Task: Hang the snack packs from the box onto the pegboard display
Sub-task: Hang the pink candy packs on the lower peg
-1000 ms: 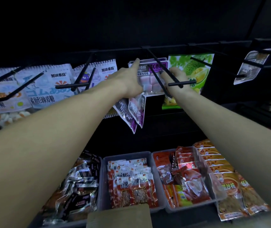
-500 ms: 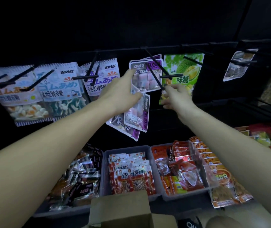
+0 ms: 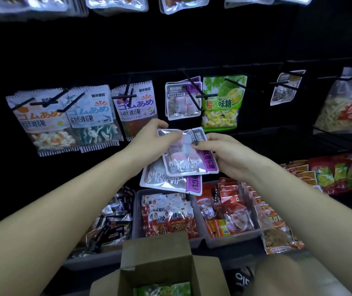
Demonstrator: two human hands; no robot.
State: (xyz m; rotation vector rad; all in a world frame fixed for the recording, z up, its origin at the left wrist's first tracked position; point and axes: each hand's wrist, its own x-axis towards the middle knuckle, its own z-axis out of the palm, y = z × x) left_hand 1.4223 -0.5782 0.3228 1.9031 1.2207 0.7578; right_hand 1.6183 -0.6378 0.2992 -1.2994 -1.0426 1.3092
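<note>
Two purple-and-silver marshmallow snack packs (image 3: 183,161) are held up in front of a dark pegboard display (image 3: 192,50), just below its row of hooks. The upper pack lies across the lower one, both turned sideways. The left hand (image 3: 149,144) grips the packs' left edge, thumb on top. The right hand (image 3: 224,154) pinches the upper pack's top right corner between thumb and fingers. The hands are close together, both clamped on the packs.

Directly behind and above them, matching marshmallow packs (image 3: 182,99) already hang on a black peg (image 3: 192,90). To their right hangs a green durian candy pack (image 3: 222,103); to their left hang three gummy candy packs (image 3: 70,116) with white tops. Farther right are a small dark pack (image 3: 286,88) and a clear bag of yellowish strips (image 3: 345,105).

Below the hands, grey bins (image 3: 137,210) hold red snack packets (image 3: 168,218) and, to the left, dark wrapped packets (image 3: 111,227). More red and orange packs (image 3: 298,171) lie to the right.

Nearest the viewer sits an open cardboard box (image 3: 160,261) with green packs (image 3: 164,290) visible inside.
</note>
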